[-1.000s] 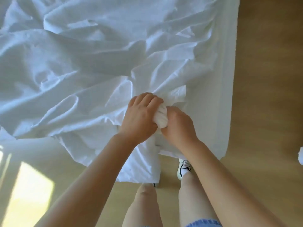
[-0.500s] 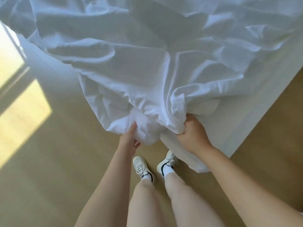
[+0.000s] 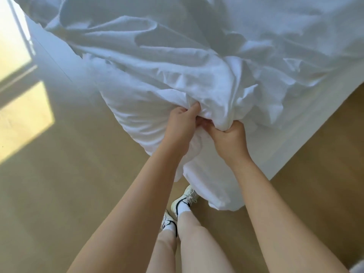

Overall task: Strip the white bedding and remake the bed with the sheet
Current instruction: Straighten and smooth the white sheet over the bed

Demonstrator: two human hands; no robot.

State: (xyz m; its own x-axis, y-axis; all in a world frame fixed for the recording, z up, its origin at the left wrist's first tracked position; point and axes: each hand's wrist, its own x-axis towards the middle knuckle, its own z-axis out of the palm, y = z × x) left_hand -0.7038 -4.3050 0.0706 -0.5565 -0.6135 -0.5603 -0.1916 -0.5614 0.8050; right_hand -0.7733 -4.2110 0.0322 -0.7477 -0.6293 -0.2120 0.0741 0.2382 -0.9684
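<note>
Both arms stretched forward | left hand point(image 3: 182, 125) clenched into bunched white sheet point(image 3: 177, 79) | right hand point(image 3: 229, 137) gripping it alongside, knuckles up

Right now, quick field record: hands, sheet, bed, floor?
left hand: grips a bunch of the white sheet
right hand: grips the same bunch, right beside the left hand
white sheet: crumpled, gathered at the bed corner
bed: white side showing at right
floor: wood, sunlit patches at left
shoes: white, near the bed corner
</note>
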